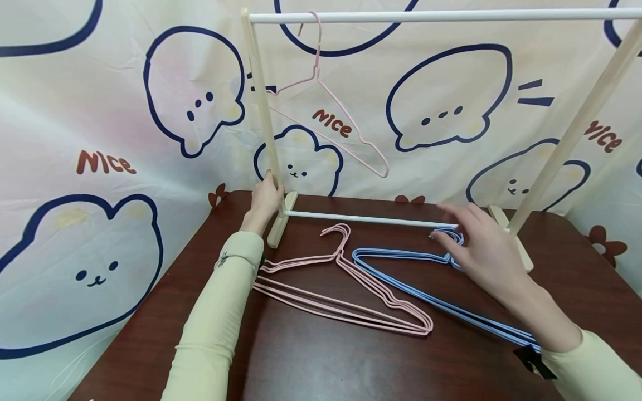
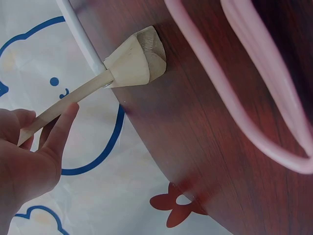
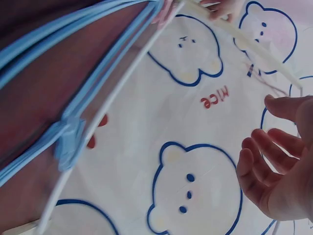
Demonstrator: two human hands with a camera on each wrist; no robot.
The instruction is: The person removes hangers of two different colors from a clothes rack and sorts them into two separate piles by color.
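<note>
My left hand (image 1: 266, 197) grips the left wooden post (image 1: 264, 122) of a small clothes rack, low down near its foot; the left wrist view shows the thumb and fingers round that post (image 2: 73, 100). My right hand (image 1: 484, 253) hovers over the hook end of several blue hangers (image 1: 401, 273), fingers loosely bent and holding nothing; in the right wrist view the hand (image 3: 279, 161) is apart from the hangers. Several pink hangers (image 1: 346, 267) lie stacked on the table between my arms. One pink hanger (image 1: 346, 108) hangs tilted from the rack's white top bar (image 1: 451, 15).
The brown table (image 1: 321, 362) carries the rack's wooden feet (image 1: 282, 220) and a low white crossbar (image 1: 371, 219). On the right stands the other wooden post (image 1: 572, 133). Behind everything hangs a cloth (image 1: 361, 94) printed with cartoon bears.
</note>
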